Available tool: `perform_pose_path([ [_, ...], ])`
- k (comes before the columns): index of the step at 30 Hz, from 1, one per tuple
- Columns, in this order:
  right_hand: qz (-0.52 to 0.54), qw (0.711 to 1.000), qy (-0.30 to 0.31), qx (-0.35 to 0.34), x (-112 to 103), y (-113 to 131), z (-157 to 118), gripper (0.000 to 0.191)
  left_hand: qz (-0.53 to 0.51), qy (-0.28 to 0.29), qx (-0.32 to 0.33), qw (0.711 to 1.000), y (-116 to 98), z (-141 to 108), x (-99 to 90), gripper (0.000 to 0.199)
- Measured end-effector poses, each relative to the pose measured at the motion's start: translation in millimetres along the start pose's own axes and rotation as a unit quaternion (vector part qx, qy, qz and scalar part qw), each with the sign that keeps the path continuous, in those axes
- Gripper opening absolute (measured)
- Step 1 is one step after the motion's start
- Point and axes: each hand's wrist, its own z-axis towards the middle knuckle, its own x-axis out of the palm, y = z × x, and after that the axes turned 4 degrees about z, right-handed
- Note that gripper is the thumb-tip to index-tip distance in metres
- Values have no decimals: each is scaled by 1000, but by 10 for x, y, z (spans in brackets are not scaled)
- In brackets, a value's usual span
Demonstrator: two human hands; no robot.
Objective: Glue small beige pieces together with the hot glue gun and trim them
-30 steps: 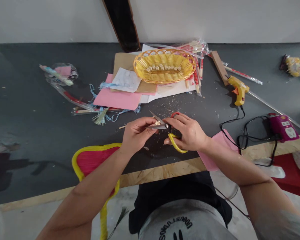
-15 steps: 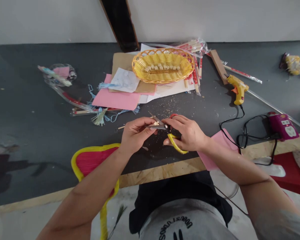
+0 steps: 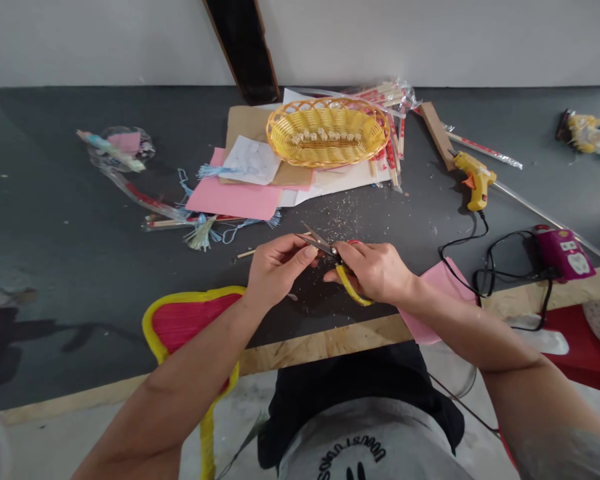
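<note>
My right hand (image 3: 380, 270) is wrapped round a pair of scissors (image 3: 351, 287) with yellow and red handles. The blades are parted and point left, reaching over the fingertips of my left hand (image 3: 277, 270). That hand is closed in a pinch on a small pale piece, now mostly hidden by fingers and blades. A thin wooden stick (image 3: 246, 253) shows beyond the left knuckles; whether the hand grips it I cannot tell. Pale crumbs (image 3: 343, 217) are scattered on the dark table around the hands.
Behind the hands, a yellow woven basket (image 3: 280, 148) holds a row of small pale pieces. Pink paper (image 3: 235, 200) and blue tassels lie left of it. Right are a yellow glue gun (image 3: 477, 179), its cord and a purple power block (image 3: 566, 253). A yellow-edged red shape (image 3: 190, 320) lies near my left forearm.
The scissor blades have shifted and sit closer together over the left fingertips. My left hand has moved slightly right and its thumb now covers more of the pale piece.
</note>
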Motion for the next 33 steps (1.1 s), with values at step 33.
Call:
perform_pose_path([
  [33, 38, 989, -67, 129, -164, -427, 72, 22, 33, 70, -63, 995, -139, 37, 33, 26],
])
